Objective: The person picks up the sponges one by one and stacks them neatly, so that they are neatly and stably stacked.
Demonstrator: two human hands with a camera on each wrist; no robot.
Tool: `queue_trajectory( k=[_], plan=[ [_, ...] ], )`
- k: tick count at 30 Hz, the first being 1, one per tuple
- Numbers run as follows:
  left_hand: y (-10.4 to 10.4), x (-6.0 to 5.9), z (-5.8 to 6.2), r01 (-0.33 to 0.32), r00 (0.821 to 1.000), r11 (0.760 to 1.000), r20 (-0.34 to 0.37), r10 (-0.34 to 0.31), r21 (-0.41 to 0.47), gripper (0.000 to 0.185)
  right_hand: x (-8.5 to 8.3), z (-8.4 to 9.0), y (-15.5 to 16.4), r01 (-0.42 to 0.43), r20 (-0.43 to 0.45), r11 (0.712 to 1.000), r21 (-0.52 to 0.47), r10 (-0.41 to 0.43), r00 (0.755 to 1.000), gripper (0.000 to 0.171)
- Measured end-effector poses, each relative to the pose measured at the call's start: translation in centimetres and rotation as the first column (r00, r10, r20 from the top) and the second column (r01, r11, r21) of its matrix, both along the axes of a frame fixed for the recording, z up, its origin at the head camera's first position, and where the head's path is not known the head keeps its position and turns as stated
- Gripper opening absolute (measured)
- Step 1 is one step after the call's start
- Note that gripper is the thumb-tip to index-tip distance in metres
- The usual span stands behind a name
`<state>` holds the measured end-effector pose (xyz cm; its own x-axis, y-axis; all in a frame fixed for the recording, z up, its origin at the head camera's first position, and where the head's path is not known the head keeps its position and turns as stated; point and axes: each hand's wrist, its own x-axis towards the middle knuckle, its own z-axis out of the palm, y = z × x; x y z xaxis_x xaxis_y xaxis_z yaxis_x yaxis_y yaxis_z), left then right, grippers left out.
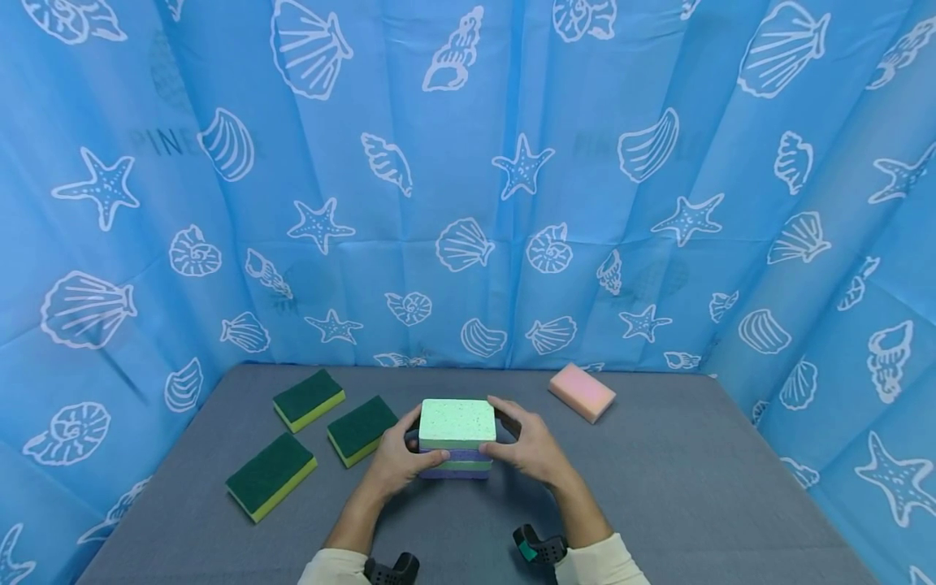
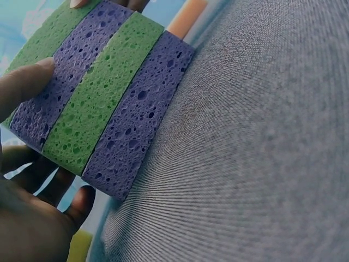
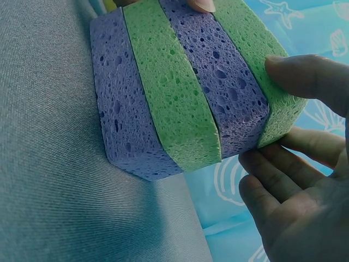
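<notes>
In the head view, a stack of sponges stands at mid-table between my two hands. A light green sponge (image 1: 457, 421) tops it; below come a purple sponge (image 3: 218, 82), another green sponge (image 2: 101, 98) and, lying on the table, a second purple sponge (image 2: 139, 114). My left hand (image 1: 392, 461) grips the left side of the stack, its thumb on the front of the upper purple sponge. Gripping the right side, my right hand (image 1: 537, 451) has its thumb at the top green sponge's front edge. Both hands' other fingers reach around the sides, partly hidden in the head view.
Left of the stack lie three dark green and yellow scouring sponges (image 1: 309, 398), spread apart on the grey table (image 1: 695, 487). A pink sponge (image 1: 582, 392) lies at the back right. A blue shell-patterned curtain (image 1: 468, 203) hangs behind and along both sides.
</notes>
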<state>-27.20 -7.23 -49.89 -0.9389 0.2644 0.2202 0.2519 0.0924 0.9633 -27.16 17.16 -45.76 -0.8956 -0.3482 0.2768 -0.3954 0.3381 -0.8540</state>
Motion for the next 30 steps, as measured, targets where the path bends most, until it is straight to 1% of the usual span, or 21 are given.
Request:
queue_trajectory(
  k=[3,5,10,13,14,17,19,21,23,28,30],
  plan=[
    [0.0,0.0,0.1,-0.004,1.000,1.000,0.018,0.004,-0.006,0.092,0.0,-0.1,0.0,-0.007,-0.001,1.000,0.003,0.007,1.000,0.073],
    [0.0,0.0,0.1,-0.007,1.000,1.000,0.016,0.007,-0.014,0.091,0.0,-0.1,0.0,-0.010,-0.005,1.000,0.004,0.010,1.000,0.073],
    [0.0,0.0,0.0,-0.015,0.999,1.000,0.028,0.015,0.000,0.089,-0.1,-0.2,0.0,-0.013,-0.009,1.000,0.012,0.013,1.000,0.073],
    [0.1,0.1,0.2,-0.028,0.999,1.000,0.041,0.028,0.007,0.089,0.0,-0.2,0.0,-0.017,0.002,1.000,0.010,0.017,1.000,0.073],
    [0.1,0.2,0.5,-0.033,0.998,0.999,0.046,0.033,0.004,0.090,0.0,-0.2,0.0,-0.019,0.003,1.000,0.009,0.019,1.000,0.073],
    [0.2,1.1,2.4,-0.040,0.998,0.999,0.041,0.041,-0.013,0.089,0.0,-0.3,0.1,-0.021,0.004,1.000,0.003,0.021,1.000,0.073],
    [0.2,1.6,3.5,-0.040,0.999,0.999,0.023,0.041,-0.013,0.088,0.0,-0.3,0.1,-0.021,0.002,1.000,0.003,0.021,1.000,0.073],
    [0.1,2.0,4.3,-0.040,0.999,0.999,0.004,0.040,-0.013,0.086,0.0,-0.4,0.1,-0.024,0.000,1.000,-0.001,0.024,1.000,0.073],
    [0.1,1.6,3.8,-0.047,0.999,0.999,-0.001,0.047,-0.005,0.085,0.0,-0.4,0.1,-0.026,0.004,1.000,-0.004,0.026,1.000,0.073],
    [-0.1,0.1,1.6,-0.080,0.997,0.997,-0.006,0.080,-0.017,0.083,0.0,-0.3,0.0,-0.027,0.010,1.000,-0.006,0.027,1.000,0.074],
    [-0.1,-0.1,1.5,-0.083,0.996,0.996,-0.017,0.083,-0.018,0.081,-0.1,-0.2,0.0,-0.025,0.009,1.000,-0.003,0.025,1.000,0.075]
  ],
)
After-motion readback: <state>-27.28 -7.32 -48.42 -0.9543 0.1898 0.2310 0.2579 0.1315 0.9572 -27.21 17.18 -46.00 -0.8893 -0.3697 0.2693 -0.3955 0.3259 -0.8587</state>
